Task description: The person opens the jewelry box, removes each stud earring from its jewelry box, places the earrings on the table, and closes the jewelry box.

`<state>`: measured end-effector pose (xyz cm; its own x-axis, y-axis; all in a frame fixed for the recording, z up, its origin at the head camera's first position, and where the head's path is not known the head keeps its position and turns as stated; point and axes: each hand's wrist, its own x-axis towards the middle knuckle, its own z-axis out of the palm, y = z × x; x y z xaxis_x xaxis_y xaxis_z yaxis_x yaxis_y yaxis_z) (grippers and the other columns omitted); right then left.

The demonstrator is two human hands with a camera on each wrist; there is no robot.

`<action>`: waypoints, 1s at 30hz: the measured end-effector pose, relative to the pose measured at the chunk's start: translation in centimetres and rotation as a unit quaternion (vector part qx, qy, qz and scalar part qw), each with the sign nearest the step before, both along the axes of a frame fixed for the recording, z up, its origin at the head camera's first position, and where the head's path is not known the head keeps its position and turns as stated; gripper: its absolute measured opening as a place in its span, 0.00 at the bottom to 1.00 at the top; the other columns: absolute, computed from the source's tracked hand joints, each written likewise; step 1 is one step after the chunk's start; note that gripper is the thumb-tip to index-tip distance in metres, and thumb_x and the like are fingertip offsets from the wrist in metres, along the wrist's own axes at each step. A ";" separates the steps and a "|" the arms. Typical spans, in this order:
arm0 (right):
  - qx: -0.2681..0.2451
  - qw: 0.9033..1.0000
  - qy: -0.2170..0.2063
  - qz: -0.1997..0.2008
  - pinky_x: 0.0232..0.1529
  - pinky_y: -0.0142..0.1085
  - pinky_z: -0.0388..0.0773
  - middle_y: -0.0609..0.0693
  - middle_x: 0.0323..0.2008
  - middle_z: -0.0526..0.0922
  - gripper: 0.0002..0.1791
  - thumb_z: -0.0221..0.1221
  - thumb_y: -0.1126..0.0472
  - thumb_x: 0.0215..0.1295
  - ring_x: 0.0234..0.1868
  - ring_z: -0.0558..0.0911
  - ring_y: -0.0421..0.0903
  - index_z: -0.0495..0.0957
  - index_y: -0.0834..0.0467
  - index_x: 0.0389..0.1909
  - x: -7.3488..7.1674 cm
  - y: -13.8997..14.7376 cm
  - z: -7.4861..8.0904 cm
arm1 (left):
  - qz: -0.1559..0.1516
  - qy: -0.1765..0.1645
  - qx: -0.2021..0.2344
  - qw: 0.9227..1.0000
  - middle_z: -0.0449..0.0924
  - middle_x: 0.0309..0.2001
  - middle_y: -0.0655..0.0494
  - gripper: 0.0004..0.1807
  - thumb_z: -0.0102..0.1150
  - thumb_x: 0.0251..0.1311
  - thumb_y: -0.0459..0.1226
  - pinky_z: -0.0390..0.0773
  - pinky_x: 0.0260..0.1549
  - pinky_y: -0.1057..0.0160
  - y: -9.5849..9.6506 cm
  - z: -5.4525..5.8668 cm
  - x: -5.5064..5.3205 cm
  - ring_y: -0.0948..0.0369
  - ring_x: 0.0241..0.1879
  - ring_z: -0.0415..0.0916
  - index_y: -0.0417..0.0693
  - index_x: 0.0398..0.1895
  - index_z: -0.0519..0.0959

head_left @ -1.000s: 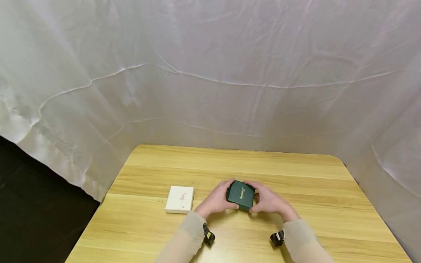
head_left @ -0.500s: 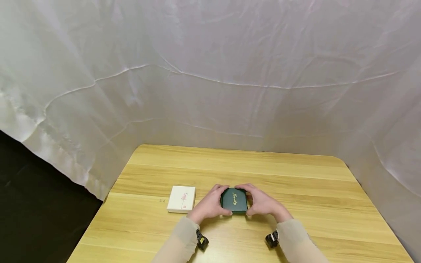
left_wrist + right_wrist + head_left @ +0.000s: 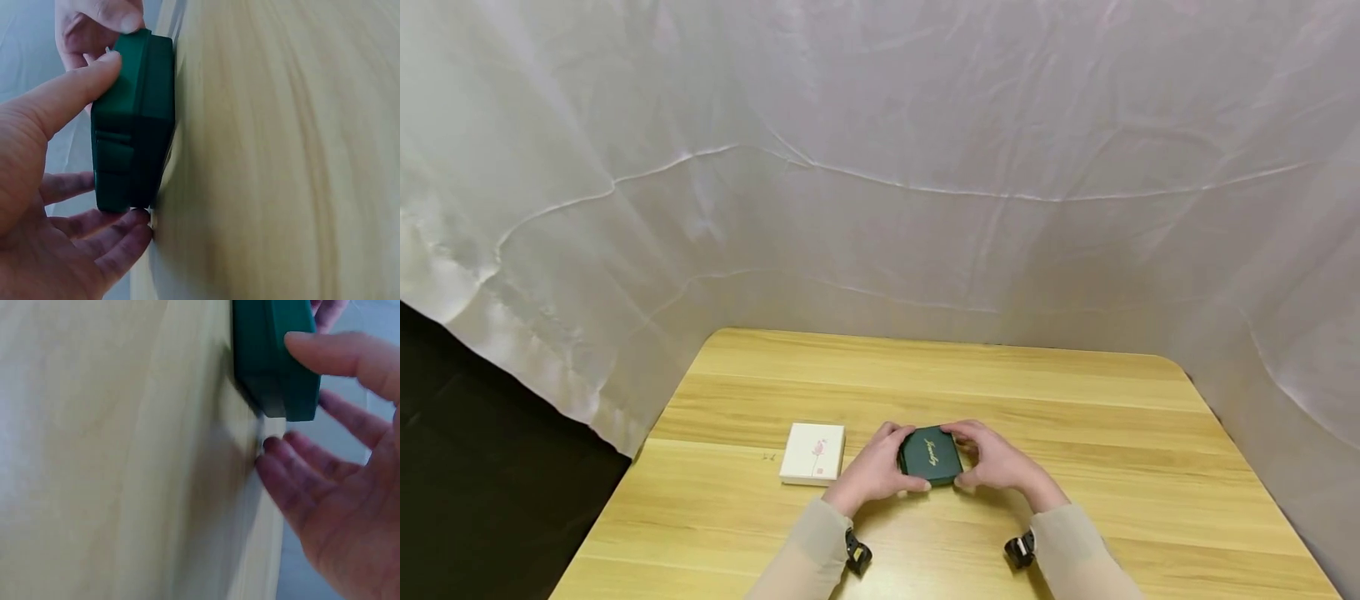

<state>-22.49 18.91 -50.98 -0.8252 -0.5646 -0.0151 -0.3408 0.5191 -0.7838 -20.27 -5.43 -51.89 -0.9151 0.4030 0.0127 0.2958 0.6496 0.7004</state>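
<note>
A dark green jewelry box (image 3: 931, 456) with gold script on its lid sits between both hands near the middle of the table. My left hand (image 3: 877, 467) grips its left side, thumb on the near face and fingers at the far edge. From the other side my right hand (image 3: 996, 460) holds it, thumb at the near right corner and index finger at the far corner. In the left wrist view the green box (image 3: 128, 119) looks closed, with a seam round its side. The right wrist view shows the thumb pressing the box (image 3: 294, 369), the lower fingers apart from it.
A white square box (image 3: 812, 454) with a pink flower print lies left of the left hand. The wooden table (image 3: 1075, 400) has rounded far corners. A pale curtain (image 3: 880, 233) hangs behind and at the sides. Each wrist wears a small black camera (image 3: 1019, 550).
Both hands have brought the green box a little left and nearer, and lowered it. The box has turned slightly in the hands. The white box has stayed in place.
</note>
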 end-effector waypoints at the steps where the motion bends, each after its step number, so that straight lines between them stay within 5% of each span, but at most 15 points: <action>1: 0.007 1.000 0.005 -0.015 0.57 0.57 0.71 0.62 0.62 0.69 0.42 0.73 0.66 0.48 0.60 0.72 0.63 0.68 0.61 0.67 0.2 0.0 0.0 | 0.002 0.000 -0.001 1.000 0.69 0.53 0.54 0.48 0.75 0.46 0.55 0.74 0.53 0.54 -0.1 0.0 0.0 0.59 0.47 0.72 0.43 0.69 0.67; 7: 0.018 0.995 -0.001 -0.102 0.52 0.52 0.76 0.62 0.58 0.73 0.39 0.72 0.54 0.56 0.53 0.78 0.60 0.69 0.62 0.66 1.5 -0.1 0.3 | 0.011 0.004 -0.001 1.000 0.71 0.49 0.55 0.41 0.69 0.54 0.56 0.75 0.50 0.56 -0.5 0.1 0.3 0.60 0.43 0.72 0.43 0.66 0.71; 13: 0.035 0.987 -0.003 -0.155 0.47 0.48 0.78 0.62 0.57 0.73 0.46 0.75 0.50 0.49 0.46 0.79 0.53 0.67 0.62 0.68 2.8 -1.0 0.5 | 0.011 0.005 0.000 1.000 0.72 0.49 0.55 0.43 0.73 0.50 0.52 0.74 0.53 0.53 -0.6 0.4 1.1 0.60 0.46 0.72 0.44 0.67 0.70; 21: 0.030 0.993 -0.004 -0.116 0.50 0.49 0.77 0.61 0.57 0.70 0.57 0.80 0.55 0.38 0.47 0.79 0.53 0.62 0.65 0.70 3.6 -1.9 0.7 | -0.017 0.002 0.014 1.000 0.70 0.52 0.50 0.53 0.80 0.41 0.43 0.77 0.46 0.59 -0.8 0.3 1.6 0.61 0.41 0.72 0.44 0.72 0.63; 30: 0.034 0.995 0.006 -0.092 0.50 0.48 0.76 0.60 0.58 0.69 0.55 0.79 0.67 0.36 0.46 0.78 0.51 0.62 0.66 0.70 3.4 -2.3 0.8 | -0.031 -0.005 0.032 0.999 0.68 0.58 0.44 0.55 0.81 0.40 0.36 0.76 0.36 0.67 -1.0 0.2 1.7 0.65 0.32 0.73 0.40 0.73 0.60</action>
